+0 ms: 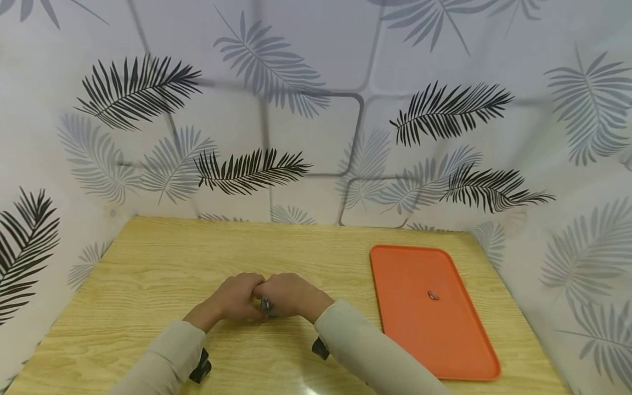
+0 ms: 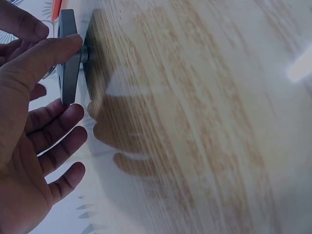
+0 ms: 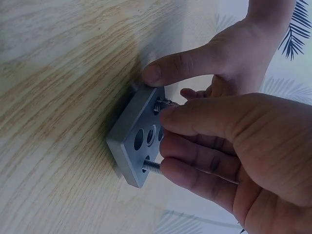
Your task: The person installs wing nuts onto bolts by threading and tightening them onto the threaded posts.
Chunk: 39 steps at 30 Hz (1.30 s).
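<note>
A thick grey metal plate (image 3: 127,127) with several round holes is held tilted just above the table. My left hand (image 1: 240,298) grips its edge, with the thumb along one side in the left wrist view. A threaded bolt (image 3: 152,166) sticks out through one corner hole. At another corner, the thumb and fingers of my right hand (image 3: 219,141) pinch a small shiny metal piece (image 3: 168,102); the fingers partly hide it, so its kind is unclear. Seen edge-on in the left wrist view, the plate (image 2: 70,73) has a short metal stub (image 2: 86,53) on its table side.
An orange tray (image 1: 415,329) lies on the right of the wooden table (image 1: 163,258). On it rests one small metal part (image 1: 433,295), possibly a wing nut. Leaf-patterned cloth (image 1: 316,131) hangs behind the table and along its sides.
</note>
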Tool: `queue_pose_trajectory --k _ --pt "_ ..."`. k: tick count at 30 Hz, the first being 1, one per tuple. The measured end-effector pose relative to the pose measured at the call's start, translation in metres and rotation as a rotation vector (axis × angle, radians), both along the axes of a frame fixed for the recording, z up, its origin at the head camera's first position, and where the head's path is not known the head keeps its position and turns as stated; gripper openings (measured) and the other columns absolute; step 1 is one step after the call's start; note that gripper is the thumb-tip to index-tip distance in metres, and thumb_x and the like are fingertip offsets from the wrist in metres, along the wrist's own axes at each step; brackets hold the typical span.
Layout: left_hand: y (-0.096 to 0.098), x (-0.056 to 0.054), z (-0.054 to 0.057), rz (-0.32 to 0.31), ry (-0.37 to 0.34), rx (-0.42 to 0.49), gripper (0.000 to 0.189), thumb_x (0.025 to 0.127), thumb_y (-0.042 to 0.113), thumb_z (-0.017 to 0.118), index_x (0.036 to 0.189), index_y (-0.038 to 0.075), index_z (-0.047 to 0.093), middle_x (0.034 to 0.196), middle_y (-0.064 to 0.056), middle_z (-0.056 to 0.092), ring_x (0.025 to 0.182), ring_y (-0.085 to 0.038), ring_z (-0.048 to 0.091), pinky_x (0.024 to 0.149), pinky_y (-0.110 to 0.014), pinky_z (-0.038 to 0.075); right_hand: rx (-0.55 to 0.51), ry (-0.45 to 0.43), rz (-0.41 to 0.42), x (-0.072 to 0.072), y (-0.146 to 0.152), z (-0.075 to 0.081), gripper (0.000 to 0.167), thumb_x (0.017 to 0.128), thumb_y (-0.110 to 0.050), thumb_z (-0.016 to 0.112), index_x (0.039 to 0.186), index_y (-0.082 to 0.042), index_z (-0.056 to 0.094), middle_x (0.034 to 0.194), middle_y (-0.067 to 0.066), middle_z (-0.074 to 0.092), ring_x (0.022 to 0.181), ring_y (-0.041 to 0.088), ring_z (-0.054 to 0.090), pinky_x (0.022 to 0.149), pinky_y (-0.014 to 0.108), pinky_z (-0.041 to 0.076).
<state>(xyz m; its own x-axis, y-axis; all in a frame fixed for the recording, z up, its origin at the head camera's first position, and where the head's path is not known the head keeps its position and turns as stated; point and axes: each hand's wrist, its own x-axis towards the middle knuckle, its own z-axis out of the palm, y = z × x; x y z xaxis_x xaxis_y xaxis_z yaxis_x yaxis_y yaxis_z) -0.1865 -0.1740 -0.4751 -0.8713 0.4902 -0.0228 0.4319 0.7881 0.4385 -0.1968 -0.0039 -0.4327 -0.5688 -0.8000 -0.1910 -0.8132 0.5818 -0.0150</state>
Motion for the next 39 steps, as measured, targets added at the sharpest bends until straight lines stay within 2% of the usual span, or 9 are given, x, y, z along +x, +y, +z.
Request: queue_pose_trajectory --k 5,8,15,18,21,23,27,33,39 --pt "0.0001 0.0001 -0.0003 -0.004 0.021 -0.016 0.039 0.073 0.034 0.088 0.098 0.017 0.064 0.091 0.005 0.064 0.078 -0.009 0.055 0.067 -0.03 0.044 0.014 -0.027 -0.035 0.0006 -0.0019 -0.0004 0.013 0.094 -0.033 0.069 0.094 -0.021 0.07 0.083 -0.007 0.07 0.066 0.004 0.056 0.062 0.022 0.049" --pt "0.0005 0.001 -0.0008 -0.003 0.019 -0.011 0.04 0.072 0.034 0.088 0.096 0.016 0.063 0.089 0.004 0.063 0.075 -0.008 0.05 0.065 -0.029 0.04 0.031 0.0 -0.041 0.0012 -0.0017 -0.0004 0.011 0.095 -0.03 0.068 0.096 -0.02 0.07 0.083 -0.006 0.071 0.066 0.004 0.056 0.063 0.022 0.05" --pt "0.0013 0.0036 0.0008 0.01 0.009 -0.011 0.043 0.071 0.034 0.089 0.092 0.013 0.058 0.083 0.001 0.056 0.073 -0.011 0.042 0.065 -0.028 0.034 0.063 0.017 -0.082 0.0034 0.0 0.0054 0.016 0.095 -0.029 0.068 0.085 -0.016 0.07 0.074 -0.005 0.069 0.06 0.005 0.049 0.059 0.02 0.046" --pt "0.0011 0.0033 0.0004 0.009 0.0 -0.004 0.041 0.072 0.033 0.089 0.091 0.014 0.059 0.084 0.002 0.057 0.072 -0.011 0.044 0.064 -0.028 0.036 0.068 0.029 -0.066 0.0042 0.0006 0.0072 0.007 0.094 -0.027 0.07 0.096 -0.021 0.072 0.084 -0.008 0.072 0.07 0.004 0.059 0.065 0.021 0.052" --pt "0.0008 0.0026 -0.0002 0.003 -0.006 0.008 0.039 0.072 0.032 0.088 0.095 0.015 0.062 0.086 0.003 0.061 0.073 -0.009 0.049 0.064 -0.029 0.04 0.047 0.025 -0.04 0.0045 0.0003 0.0063 0.02 0.091 -0.027 0.074 0.11 -0.027 0.07 0.1 -0.01 0.074 0.088 0.005 0.067 0.076 0.022 0.055" --pt "0.0006 0.0023 -0.0008 -0.006 -0.008 0.024 0.038 0.072 0.032 0.088 0.098 0.016 0.064 0.087 0.004 0.063 0.073 -0.008 0.052 0.064 -0.029 0.042 0.041 0.029 -0.016 0.0048 -0.0004 0.005 0.028 0.089 -0.028 0.075 0.116 -0.029 0.069 0.107 -0.011 0.073 0.094 0.005 0.068 0.079 0.022 0.055" --pt "0.0003 0.0018 -0.0025 -0.027 0.01 0.031 0.038 0.074 0.033 0.087 0.1 0.016 0.065 0.089 0.005 0.065 0.074 -0.008 0.056 0.065 -0.029 0.045 0.057 0.044 0.014 0.005 -0.002 0.0017 0.023 0.09 -0.029 0.074 0.112 -0.033 0.072 0.101 -0.012 0.073 0.083 0.001 0.063 0.072 0.019 0.052" --pt "-0.0005 0.0004 -0.0053 -0.02 0.032 0.009 0.038 0.074 0.034 0.087 0.1 0.017 0.065 0.092 0.005 0.066 0.078 -0.009 0.058 0.068 -0.032 0.048 0.063 0.019 0.0 0.0029 -0.0032 0.0008 0.006 0.089 -0.029 0.074 0.095 -0.027 0.075 0.087 -0.013 0.071 0.069 0.001 0.053 0.064 0.019 0.049" --pt "-0.001 -0.0014 -0.0046 -0.01 0.017 0.017 0.037 0.073 0.033 0.087 0.096 0.017 0.063 0.088 0.005 0.064 0.073 -0.007 0.052 0.064 -0.029 0.042 0.034 -0.015 -0.034 -0.0008 -0.0026 0.002 0.015 0.09 -0.039 0.073 0.088 -0.024 0.072 0.076 -0.011 0.066 0.063 0.004 0.047 0.059 0.021 0.046"
